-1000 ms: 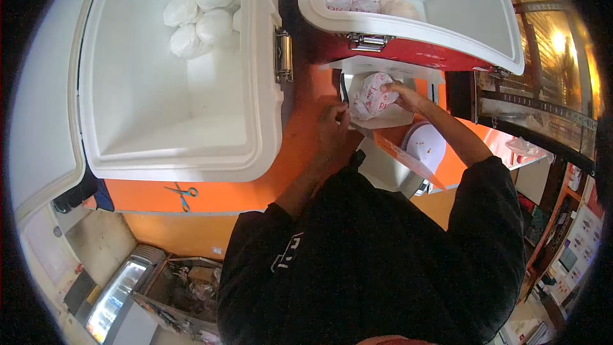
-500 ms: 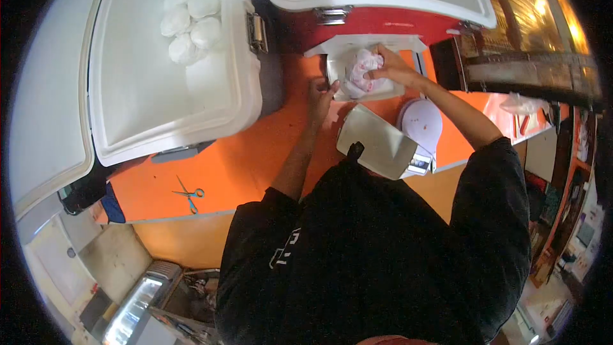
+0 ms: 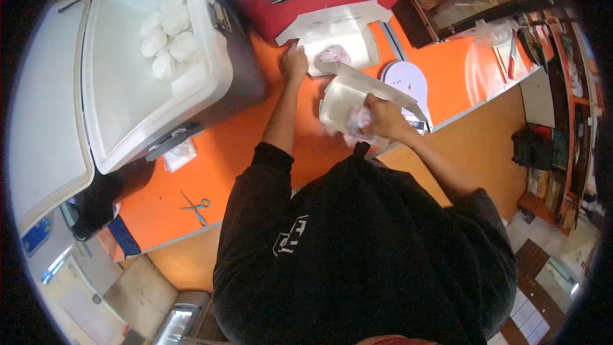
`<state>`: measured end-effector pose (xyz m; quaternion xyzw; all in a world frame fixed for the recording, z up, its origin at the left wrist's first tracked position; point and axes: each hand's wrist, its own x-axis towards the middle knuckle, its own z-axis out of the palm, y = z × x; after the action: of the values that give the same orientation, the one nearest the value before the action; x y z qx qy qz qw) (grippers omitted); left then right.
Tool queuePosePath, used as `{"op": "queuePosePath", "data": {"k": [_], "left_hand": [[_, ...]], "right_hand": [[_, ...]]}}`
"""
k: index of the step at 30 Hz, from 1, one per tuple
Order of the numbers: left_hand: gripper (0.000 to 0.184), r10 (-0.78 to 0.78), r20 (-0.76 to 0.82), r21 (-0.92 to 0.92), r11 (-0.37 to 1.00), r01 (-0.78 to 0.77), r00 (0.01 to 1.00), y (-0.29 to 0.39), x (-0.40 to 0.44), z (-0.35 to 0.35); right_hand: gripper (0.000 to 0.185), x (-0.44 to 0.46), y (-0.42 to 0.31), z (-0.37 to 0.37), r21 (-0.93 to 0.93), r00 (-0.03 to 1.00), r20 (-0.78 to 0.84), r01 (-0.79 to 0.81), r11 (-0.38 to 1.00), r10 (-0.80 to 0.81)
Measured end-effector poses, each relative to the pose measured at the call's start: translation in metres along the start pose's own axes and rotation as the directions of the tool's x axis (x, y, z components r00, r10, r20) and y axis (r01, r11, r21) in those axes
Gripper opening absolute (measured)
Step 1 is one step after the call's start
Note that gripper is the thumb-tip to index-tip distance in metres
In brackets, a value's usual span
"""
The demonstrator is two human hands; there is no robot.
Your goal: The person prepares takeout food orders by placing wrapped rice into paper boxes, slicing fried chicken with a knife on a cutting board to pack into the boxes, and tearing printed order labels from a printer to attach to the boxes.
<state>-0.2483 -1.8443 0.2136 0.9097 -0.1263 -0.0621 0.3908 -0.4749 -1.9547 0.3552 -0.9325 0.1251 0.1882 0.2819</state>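
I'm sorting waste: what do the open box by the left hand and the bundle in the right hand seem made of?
Box: probably smooth white cardboard, judging by folded flaps. Bundle: outwardly paper or plastic film, perhaps, pale with red marks; blur leaves finish open.

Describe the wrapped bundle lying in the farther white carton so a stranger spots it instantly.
Find the red cooler; right before it sits an open white carton. The red-marked bundle lies inside, untouched, unlike the blurred bundle in the right hand.

At upper centre, the left hand [image 3: 294,62] touches an open box [image 3: 361,43]; mid-frame, the right hand [image 3: 385,119] holds a blurred, seemingly wrapped bundle [image 3: 359,120].
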Motion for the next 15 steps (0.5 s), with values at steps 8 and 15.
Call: {"op": "queuePosePath", "data": {"k": [8, 15], "left_hand": [[0.031, 0.161, -0.015, -0.124, 0.979, -0.162, 0.987, -0.020, 0.003, 0.012], [0.025, 0.215, 0.004, -0.367, 0.909, -0.199, 0.977, -0.064, 0.004, 0.042]], "right_hand": [[0.052, -0.033, 0.026, 0.057, 0.067, 0.975, -0.143, -0.160, 0.985, 0.169], [0.052, -0.067, 0.080, 0.107, 0.366, 0.951, -0.145, -0.205, 0.908, 0.273]]}}
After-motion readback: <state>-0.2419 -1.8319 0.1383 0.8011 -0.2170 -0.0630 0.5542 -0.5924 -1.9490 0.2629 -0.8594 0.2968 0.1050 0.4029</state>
